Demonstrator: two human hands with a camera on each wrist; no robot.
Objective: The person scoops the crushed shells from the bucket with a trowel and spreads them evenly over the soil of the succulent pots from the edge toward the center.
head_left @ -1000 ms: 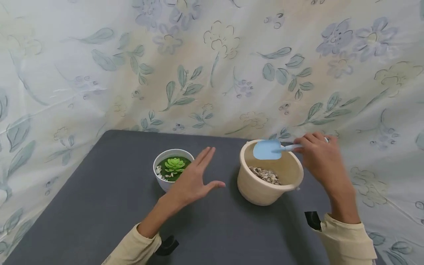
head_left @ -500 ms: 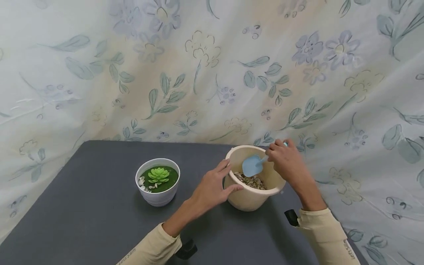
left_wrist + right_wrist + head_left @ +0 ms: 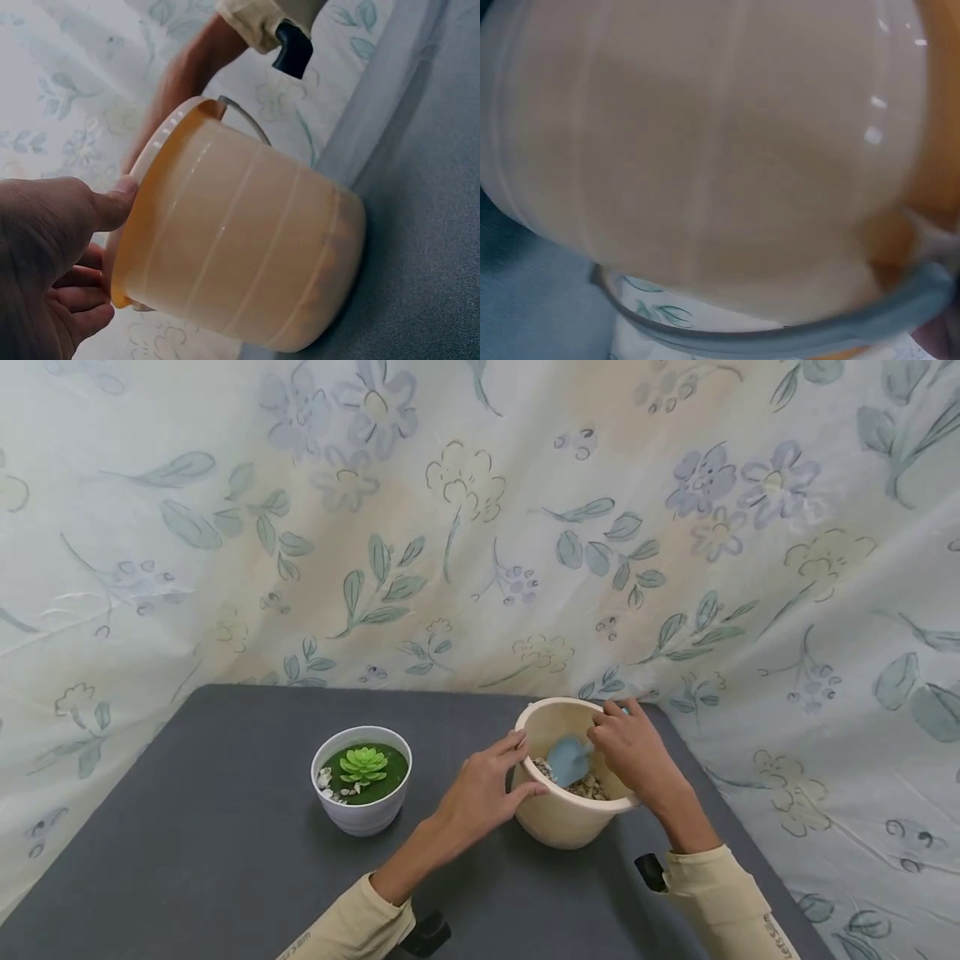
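Note:
A cream plastic bucket stands on the dark table with small pebbles in its bottom. My left hand holds the bucket's left rim, thumb toward the front; the left wrist view shows thumb and curled fingers at that rim. In my right hand is a light blue toy shovel, gripped by its handle over the right rim. Its blade is down inside the bucket, right at the pebbles. The bucket wall fills most of the right wrist view, where the shovel is hidden.
Left of the bucket stands a white pot with a green succulent and white stones. A grey bail handle hangs at the bucket's side. A floral cloth hangs behind the dark table.
My left hand moved right, from beside the white pot onto the bucket's rim. My right hand lowered the shovel from above the bucket down to the pebbles. The head view shifted.

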